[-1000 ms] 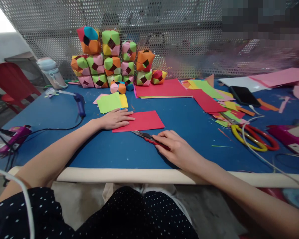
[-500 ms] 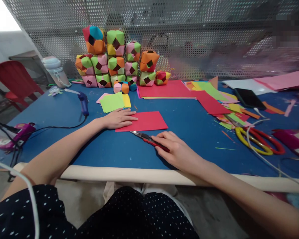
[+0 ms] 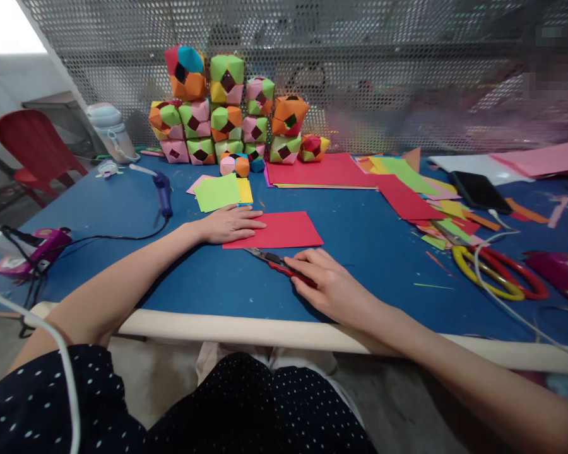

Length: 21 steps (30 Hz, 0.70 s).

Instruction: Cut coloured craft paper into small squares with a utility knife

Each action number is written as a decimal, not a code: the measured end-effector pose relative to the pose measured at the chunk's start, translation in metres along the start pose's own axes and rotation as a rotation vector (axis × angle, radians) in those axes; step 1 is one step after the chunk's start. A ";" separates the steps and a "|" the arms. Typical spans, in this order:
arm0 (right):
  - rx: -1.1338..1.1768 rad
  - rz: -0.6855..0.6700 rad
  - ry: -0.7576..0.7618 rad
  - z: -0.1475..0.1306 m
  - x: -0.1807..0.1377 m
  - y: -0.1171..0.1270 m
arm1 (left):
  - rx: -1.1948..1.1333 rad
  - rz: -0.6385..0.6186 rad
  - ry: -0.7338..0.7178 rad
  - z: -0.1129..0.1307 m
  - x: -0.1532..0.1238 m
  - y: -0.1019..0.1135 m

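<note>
A red sheet of paper (image 3: 288,229) lies on the blue table in front of me; whether it is folded I cannot tell. My left hand (image 3: 230,224) rests flat on its left end with the fingers stretched out. A utility knife (image 3: 279,263) with a red and black handle is gripped in my right hand (image 3: 324,277). Its blade points left, close to the paper's near edge. Just beyond my left hand are green paper squares (image 3: 216,192), with yellow and pink ones partly under them.
Folded paper cubes (image 3: 226,123) are stacked at the back. A glue gun (image 3: 162,194) and a bottle (image 3: 113,135) stand at left. Red sheets (image 3: 319,170), paper scraps, scissors (image 3: 487,271) and a phone (image 3: 480,191) lie toward the right. A white cable crosses the right side.
My right hand and the utility knife have shifted slightly left along the paper's near edge. My left hand stays on the paper. The whole view has moved a little.
</note>
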State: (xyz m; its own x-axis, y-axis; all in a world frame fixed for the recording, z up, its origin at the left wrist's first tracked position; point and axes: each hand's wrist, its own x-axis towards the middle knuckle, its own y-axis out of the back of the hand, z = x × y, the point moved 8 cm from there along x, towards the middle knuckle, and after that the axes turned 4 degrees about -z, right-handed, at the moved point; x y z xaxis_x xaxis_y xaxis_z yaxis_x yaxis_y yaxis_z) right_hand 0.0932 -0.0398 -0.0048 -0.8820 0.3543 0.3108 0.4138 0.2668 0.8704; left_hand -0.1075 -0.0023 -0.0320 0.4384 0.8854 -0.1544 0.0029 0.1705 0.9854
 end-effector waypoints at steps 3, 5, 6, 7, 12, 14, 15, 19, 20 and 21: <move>0.008 -0.020 0.000 -0.002 0.001 -0.001 | -0.001 0.000 0.000 0.000 0.000 0.000; 0.011 -0.028 -0.008 -0.002 0.002 -0.003 | -0.001 -0.005 -0.002 0.001 0.000 0.000; 0.013 -0.030 -0.009 -0.003 0.003 -0.003 | -0.001 -0.007 -0.001 0.002 0.000 0.000; 0.016 -0.028 -0.009 -0.003 0.004 -0.004 | -0.001 -0.009 0.002 0.002 0.000 0.000; 0.019 -0.039 0.015 -0.007 0.008 -0.008 | 0.033 0.001 -0.002 0.003 -0.001 0.000; 0.020 -0.041 0.015 -0.007 0.009 -0.008 | 0.042 0.008 -0.009 0.004 -0.001 0.000; 0.022 -0.039 0.014 -0.008 0.009 -0.008 | 0.040 0.010 -0.010 0.004 -0.001 0.000; 0.014 -0.036 0.028 -0.011 0.012 -0.008 | 0.023 0.014 -0.004 0.003 -0.001 0.001; 0.011 -0.038 0.032 -0.011 0.013 -0.008 | 0.023 0.016 -0.002 0.003 -0.001 0.001; 0.009 -0.040 0.035 -0.012 0.013 -0.008 | 0.023 0.017 0.000 0.004 -0.001 0.001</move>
State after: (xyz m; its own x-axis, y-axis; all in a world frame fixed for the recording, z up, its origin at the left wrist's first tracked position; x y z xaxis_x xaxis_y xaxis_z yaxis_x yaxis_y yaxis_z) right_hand 0.0757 -0.0480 -0.0034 -0.9051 0.3115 0.2895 0.3804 0.2885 0.8787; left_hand -0.1046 -0.0046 -0.0303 0.4382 0.8883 -0.1377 0.0162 0.1454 0.9892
